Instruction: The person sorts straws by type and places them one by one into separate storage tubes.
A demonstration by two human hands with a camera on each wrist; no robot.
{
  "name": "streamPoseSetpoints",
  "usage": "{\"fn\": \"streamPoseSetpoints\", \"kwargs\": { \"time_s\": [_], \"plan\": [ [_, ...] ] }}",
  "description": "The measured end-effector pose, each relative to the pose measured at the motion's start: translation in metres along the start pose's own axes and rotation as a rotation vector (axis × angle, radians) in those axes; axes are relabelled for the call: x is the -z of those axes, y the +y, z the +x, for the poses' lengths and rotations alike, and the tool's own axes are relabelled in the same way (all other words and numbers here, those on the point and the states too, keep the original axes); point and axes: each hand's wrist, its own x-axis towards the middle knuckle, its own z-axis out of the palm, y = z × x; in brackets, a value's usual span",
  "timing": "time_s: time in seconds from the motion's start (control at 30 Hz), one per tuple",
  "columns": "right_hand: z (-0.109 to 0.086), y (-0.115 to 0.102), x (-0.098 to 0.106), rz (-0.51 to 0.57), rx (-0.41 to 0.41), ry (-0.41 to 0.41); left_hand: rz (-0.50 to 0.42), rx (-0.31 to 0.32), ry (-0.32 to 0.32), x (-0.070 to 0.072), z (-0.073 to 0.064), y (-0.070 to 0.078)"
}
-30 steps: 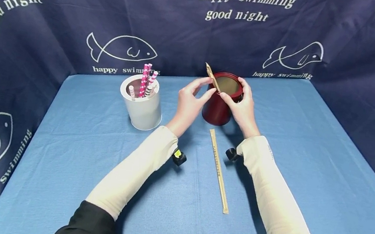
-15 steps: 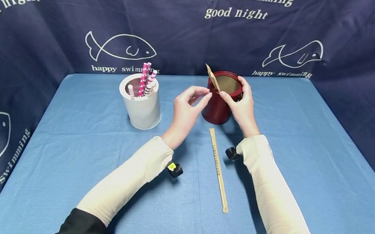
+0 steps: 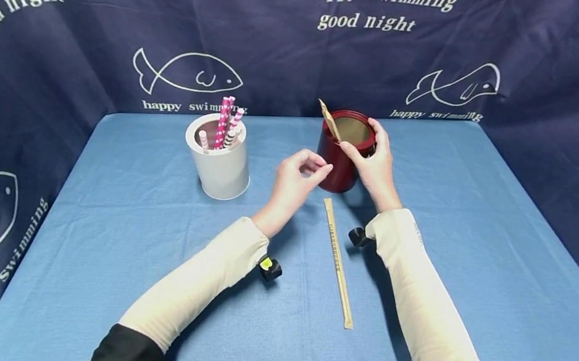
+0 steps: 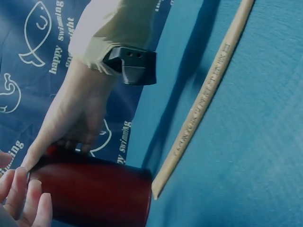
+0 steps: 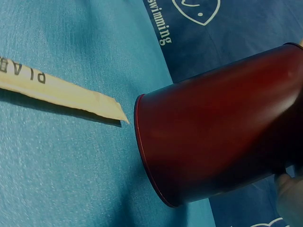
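Observation:
In the head view a dark red canister (image 3: 340, 166) stands upright on the table. My right hand (image 3: 377, 167) grips it at the rim, thumb in front and fingers round the right side. A paper-wrapped straw (image 3: 329, 121) leans in the canister, its top sticking out over the left rim beside my right thumb. My left hand (image 3: 295, 181) is lower and to the left of the canister, fingers loosely bent, with nothing between them. A second paper-wrapped straw (image 3: 338, 262) lies on the table, its far end close to the canister's base (image 5: 158, 151).
To the left stands a white canister (image 3: 224, 174) with several pink, white and striped straws (image 3: 223, 127) in it. Blue cloth (image 3: 482, 247) covers the table. A navy curtain (image 3: 286, 49) with fish prints rises behind and at the sides.
My left hand has let go of the leaning straw and moved down, away from the rim. The straw stays in the red canister, and my right hand keeps its grip.

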Motion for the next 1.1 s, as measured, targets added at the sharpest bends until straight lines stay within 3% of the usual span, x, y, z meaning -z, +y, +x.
{"fn": "streamPoseSetpoints", "kwargs": {
  "time_s": [0.67, 1.1],
  "plan": [
    [-0.001, -0.001, -0.002, -0.012, 0.01, -0.014, 0.441, 0.219, -0.271, -0.013, 0.002, -0.026],
    [-0.001, -0.001, 0.0, -0.034, -0.001, -0.013, 0.502, 0.363, -0.399, -0.025, 0.007, -0.036]
  ]
}}
